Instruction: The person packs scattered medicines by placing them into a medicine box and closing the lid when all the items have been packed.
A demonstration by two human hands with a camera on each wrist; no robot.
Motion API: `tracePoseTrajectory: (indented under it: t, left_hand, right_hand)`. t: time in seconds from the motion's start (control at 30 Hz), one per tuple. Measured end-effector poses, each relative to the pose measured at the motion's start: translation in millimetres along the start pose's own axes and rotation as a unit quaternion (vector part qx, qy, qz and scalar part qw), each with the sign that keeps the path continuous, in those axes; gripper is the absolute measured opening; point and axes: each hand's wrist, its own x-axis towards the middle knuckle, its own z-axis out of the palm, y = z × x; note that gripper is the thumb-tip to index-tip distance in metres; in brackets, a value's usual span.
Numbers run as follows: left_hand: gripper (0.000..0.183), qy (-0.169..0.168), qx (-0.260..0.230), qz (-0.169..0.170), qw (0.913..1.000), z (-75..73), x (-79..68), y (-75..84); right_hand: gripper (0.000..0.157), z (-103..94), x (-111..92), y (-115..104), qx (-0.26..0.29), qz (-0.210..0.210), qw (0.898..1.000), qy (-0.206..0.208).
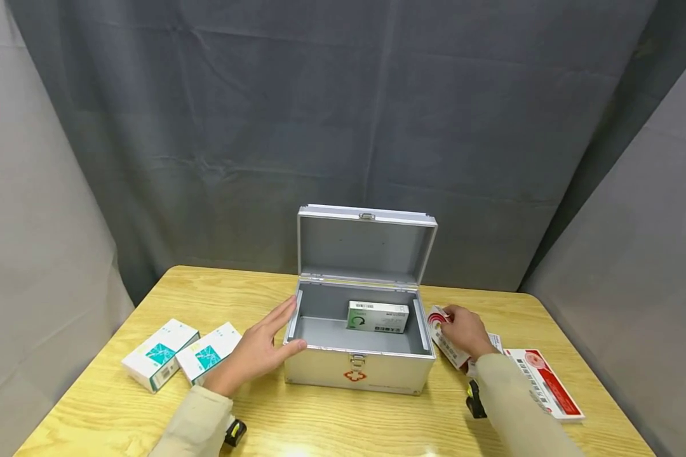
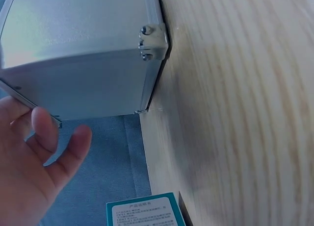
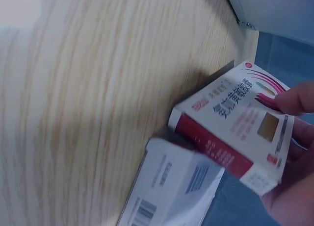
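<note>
In the head view a silver first-aid box [image 1: 357, 371] stands at the table's middle with its lid [image 1: 366, 249] raised. Inside it, a white and green medicine box [image 1: 377, 317] stands on its long edge. My left hand [image 1: 260, 349] rests its straight fingers on the box's left rim; the left wrist view has the fingers [image 2: 46, 130] at that edge. To the right of the first-aid box, my right hand [image 1: 465, 331] pinches a white and red medicine box [image 3: 230, 123] between thumb and fingers, tilted off the table. Beneath it in the right wrist view lies another white medicine box [image 3: 169, 187].
Two white and teal medicine boxes [image 1: 161, 354] [image 1: 208, 352] lie left of the first-aid box. A larger white and red box [image 1: 544, 384] lies on the right, by my right forearm. Grey curtains [image 1: 343, 127] hang behind the wooden table [image 1: 343, 422].
</note>
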Motion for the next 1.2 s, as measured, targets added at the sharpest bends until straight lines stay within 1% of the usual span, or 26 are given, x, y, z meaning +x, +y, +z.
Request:
tracePoseTrajectory:
  t: [0.13,0.27,0.37,0.47,0.67,0.8,1.0,1.2]
  left_hand:
    - [0.080,0.000,0.001,0.001,1.0000,0.5,0.6,-0.8]
    - [0.081,-0.007,0.004,-0.007,0.9999,0.6,-0.3,-0.7]
    - [0.081,-0.005,0.010,-0.009,0.9999,0.2,-0.6,-0.7]
    - [0.081,0.002,0.015,-0.002,0.9999,-0.4,-0.6,-0.9]
    - [0.080,0.003,0.006,0.006,1.0000,-0.7,-0.8,-1.4]
    - [0.081,-0.002,0.005,-0.002,1.0000,-0.2,-0.9,-1.1]
    - [0.080,-0.005,0.005,-0.010,0.9999,-1.0,-2.0,0.5]
    - [0.079,0.000,0.006,-0.006,1.0000,-0.5,-0.8,0.9]
  right_hand:
    - [0.043,-0.5,0,5,-0.001,0.010,1.000,-0.004]
    - [0.045,0.9,0,8,-0.001,0.016,1.000,-0.012]
    - [0.045,1.5,0,7,0.000,0.013,1.000,-0.009]
    - [0.043,1.5,-1,6,0.001,0.009,1.000,-0.002]
    - [0.044,-1.0,-5,6,0.006,0.008,1.000,0.003]
    - [0.044,-2.2,-6,8,0.007,0.010,1.000,-0.001]
    - [0.044,-5.2,-8,7,0.005,0.002,1.000,0.005]
    - [0.046,-9.9,-11,7,0.010,0.003,1.000,0.006]
